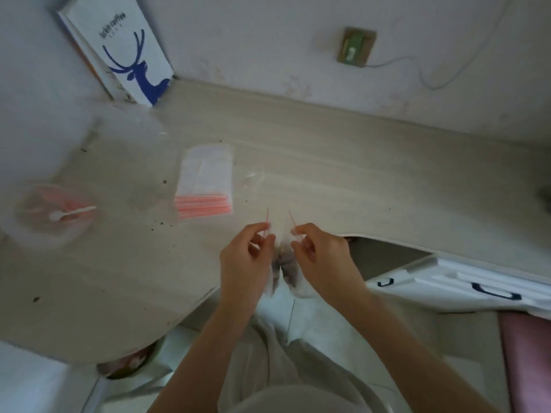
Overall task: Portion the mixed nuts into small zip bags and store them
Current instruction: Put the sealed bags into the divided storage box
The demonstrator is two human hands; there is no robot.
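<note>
**A:** Where are your hands against the table (328, 162)?

**B:** Both sit at its near edge, in the middle. Your left hand (247, 257) pinches one red zip lip of a small bag (284, 269); your right hand (322, 257) pinches the other lip. The two lips stand apart, so the bag's mouth is pulled open between your thumbs and forefingers.

**A:** And the nuts?

**B:** A dark clump shows low in the bag, hanging between your hands just over the table's edge. It is blurred, so you cannot count or sort what is in there.

**A:** What lies on the table beyond your hands?

**B:** A stack of bags (205, 183) lies flat just beyond your left hand, red zip strips towards you, clear ends towards the wall. Well to the left of it, near the table's left edge, sits a tub (55, 213), blurred, pinkish inside, with a white spoon (70, 214) lying across it. Dark crumbs are scattered on the table between the tub and the stack.

**A:** Anything at the far side?

**B:** A white paper bag (125, 52) with a blue deer stands in the table's far left corner, against the wall. On the wall above the table is a socket (356, 47) with a thin wire (441, 84) trailing right.
</note>
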